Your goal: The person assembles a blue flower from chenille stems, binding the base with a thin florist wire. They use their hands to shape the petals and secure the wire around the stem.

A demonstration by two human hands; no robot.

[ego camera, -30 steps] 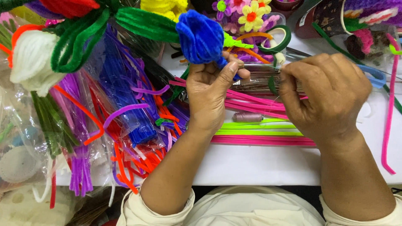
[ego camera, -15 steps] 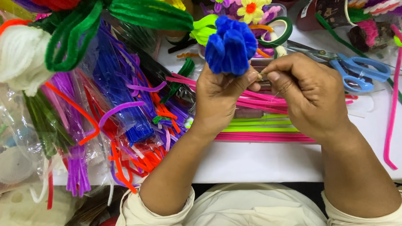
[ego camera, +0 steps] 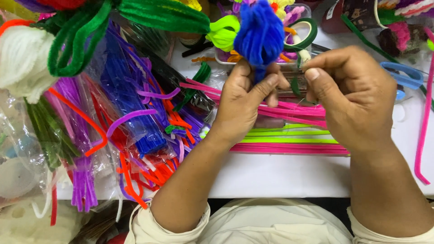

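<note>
Above the white table (ego camera: pixel 280 174), the left hand (ego camera: pixel 242 106) is clenched round the stem of a blue pipe-cleaner flower (ego camera: pixel 260 34) while the right hand (ego camera: pixel 355 97) pinches something thin beside it, seemingly mid-wrap; binding on would call for a steady, tight turn

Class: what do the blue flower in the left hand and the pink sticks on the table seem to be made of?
Blue flower: looks like fuzzy chenille pipe cleaner, matte and fluffy, bent into soft looped petals. Pink sticks: probably the same chenille-covered wire, going by their thin, straight, fuzzy-edged look. No wire core is visible, so that part is a guess.
</note>
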